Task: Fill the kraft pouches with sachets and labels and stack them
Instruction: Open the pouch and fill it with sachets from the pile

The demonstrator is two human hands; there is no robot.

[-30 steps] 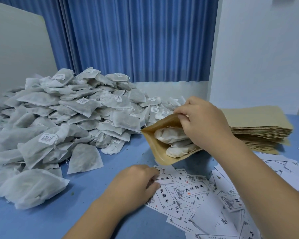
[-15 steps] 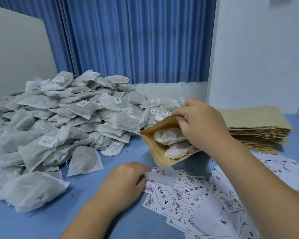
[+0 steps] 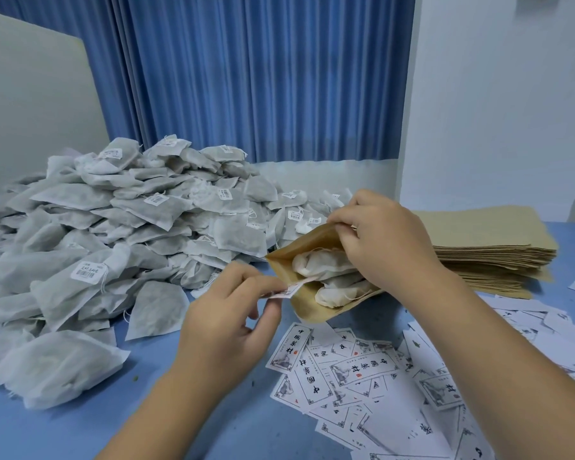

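Head view.

Pouch point(image 3: 304, 305): brown kraft, raised just above the blue table point(image 3: 63, 433), tilted, mouth gaping toward the left. Gripped at the upper lip by the right hand point(image 3: 382, 240), fingers curled over the edge and into the opening. Placed between the two hands, lower lip just right of the left hand point(image 3: 226, 313).

Packed sachets point(image 3: 326, 265): white, at least three, stacked inside the pouch, ends showing at the mouth, directly beneath the right hand's fingers.

Label point(image 3: 287, 289): small printed slip, pinched between thumb and fingertips of the left hand. Far end at the pouch's lower lip, touching or just inside; cannot tell which.

Heap of sachets point(image 3: 130, 234): large grey-white pile on the table, several with barcode tags on strings, left of both hands and running on behind the pouch.

Loose labels point(image 3: 362, 370): scattered and overlapping on the table, below the pouch and under the right forearm, some printed side up, some blank.

Stack of flat pouches point(image 3: 485, 240): to the right of the right hand, behind the loose labels.

Backdrop: blue curtain point(image 3: 263, 78), pale board point(image 3: 30, 111) at left, white wall point(image 3: 505, 94) at right.
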